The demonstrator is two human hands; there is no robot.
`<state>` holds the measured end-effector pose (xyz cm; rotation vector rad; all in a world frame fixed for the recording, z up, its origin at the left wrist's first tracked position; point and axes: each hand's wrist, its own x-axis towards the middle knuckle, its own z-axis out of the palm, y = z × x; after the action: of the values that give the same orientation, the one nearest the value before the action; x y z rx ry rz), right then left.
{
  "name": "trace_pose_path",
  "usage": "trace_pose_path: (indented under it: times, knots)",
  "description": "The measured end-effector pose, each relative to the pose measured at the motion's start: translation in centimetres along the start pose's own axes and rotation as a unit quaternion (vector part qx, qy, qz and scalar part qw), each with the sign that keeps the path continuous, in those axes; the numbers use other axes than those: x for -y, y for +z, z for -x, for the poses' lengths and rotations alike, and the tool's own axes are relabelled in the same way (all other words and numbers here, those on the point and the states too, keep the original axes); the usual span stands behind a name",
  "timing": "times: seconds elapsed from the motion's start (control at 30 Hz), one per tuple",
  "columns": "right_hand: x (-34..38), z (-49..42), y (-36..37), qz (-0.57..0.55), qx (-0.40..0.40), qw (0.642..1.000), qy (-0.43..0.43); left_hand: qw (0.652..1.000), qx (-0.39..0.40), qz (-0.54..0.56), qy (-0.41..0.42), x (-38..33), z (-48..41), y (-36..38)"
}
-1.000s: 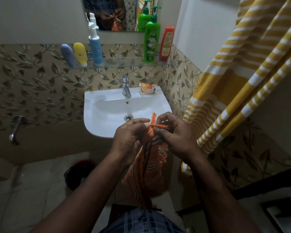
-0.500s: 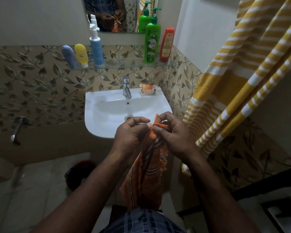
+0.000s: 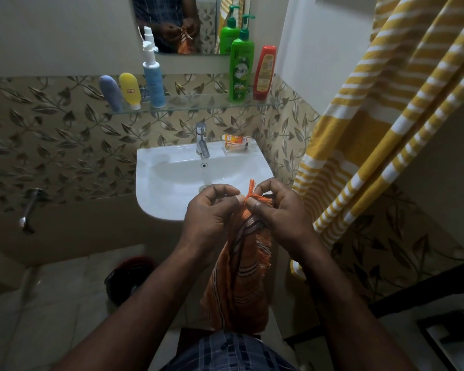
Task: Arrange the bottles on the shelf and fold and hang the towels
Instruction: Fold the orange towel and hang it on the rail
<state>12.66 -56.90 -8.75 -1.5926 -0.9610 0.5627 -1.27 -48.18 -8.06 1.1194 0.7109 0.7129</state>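
Pinching the fringed top edge of the orange towel (image 3: 239, 285) with left hand (image 3: 212, 211) and right hand (image 3: 280, 212) close together by the sink (image 3: 156, 170); judging bottles (image 3: 241, 73) on the glass shelf (image 3: 198, 103) arranged, folding barely started, hanging undone

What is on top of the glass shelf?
Five bottles: a grey-blue tube, a yellow tube, a blue pump bottle, a green bottle and a red bottle. Only the shelf glass beneath their bases is covered.

both hands (image 3: 248, 210) pinch the orange towel's (image 3: 239, 277) fringe.
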Motion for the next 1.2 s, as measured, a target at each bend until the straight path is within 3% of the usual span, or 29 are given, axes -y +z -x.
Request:
trace_pose_path:
  times: [0.67, 0.87, 0.97, 1.07, 1.2]
  knots:
    - [0.5, 0.2, -1.2, 0.000, 0.009, 1.000, 0.009, 0.996, 0.065, -0.050, 0.037, -0.5, -0.1, -0.4]
    - [0.1, -0.3, -1.9, 0.063, -0.101, 0.992, -0.047, 0.989, 0.019, -0.115, 0.093, 0.4, -0.8, -0.8]
    - [0.3, -0.4, -2.3, 0.044, -0.009, 0.997, -0.058, 0.985, 0.032, -0.126, 0.111, 0.3, -0.6, -0.7]
    - [-0.2, -0.6, -2.2, 0.111, 0.095, 0.988, -0.046, 0.983, 0.069, -0.117, 0.120, 0.4, -0.7, -0.8]
    - [-1.3, -0.7, -2.0, 0.123, 0.065, 0.990, -0.032, 0.977, 0.053, -0.156, 0.139, 0.8, -1.1, -1.1]
